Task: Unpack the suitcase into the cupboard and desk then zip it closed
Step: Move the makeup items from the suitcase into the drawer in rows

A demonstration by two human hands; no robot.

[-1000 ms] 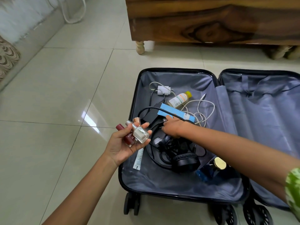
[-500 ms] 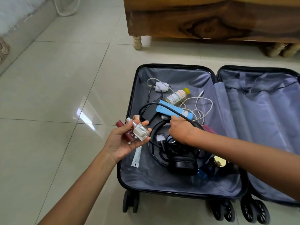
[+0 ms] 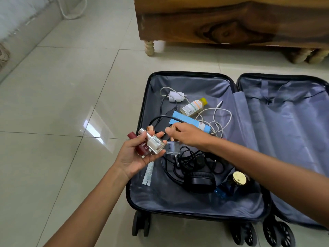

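Head view: open suitcase point(image 3: 187, 209) lies flat on the tiled floor, centre to right of frame, both halves lined in grey.
Left hand point(image 3: 137, 154): palm up at frame centre, fingers curled round a cluster of small bottles: a dark red nail polish point(image 3: 140, 146), a clear perfume bottle point(image 3: 154, 143) and one more cap behind.
Right hand point(image 3: 187, 135): fingertips pinching a small clear bottle with a copper cap point(image 3: 171, 145), held just beside the left hand's cluster.
Left half, remaining: white charger point(image 3: 175, 96), yellow-capped bottle point(image 3: 194, 106), blue tube point(image 3: 188, 122), white cable point(image 3: 220, 120), black headphones point(image 3: 200, 180) tangled in black cord, gold-capped blue bottle point(image 3: 233, 182), thin white tube point(image 3: 148, 172).
Right half point(image 3: 284, 125): only lining visible.
Wooden furniture point(image 3: 231, 20): upper right, on turned legs; cannot tell whether cupboard or desk.
Progress (judgement): early to mid unpacking; small bottles gathered in hand, none placed yet.
Left to do: carry items to cupboard and desk, clear electronics, fold shut, zip.
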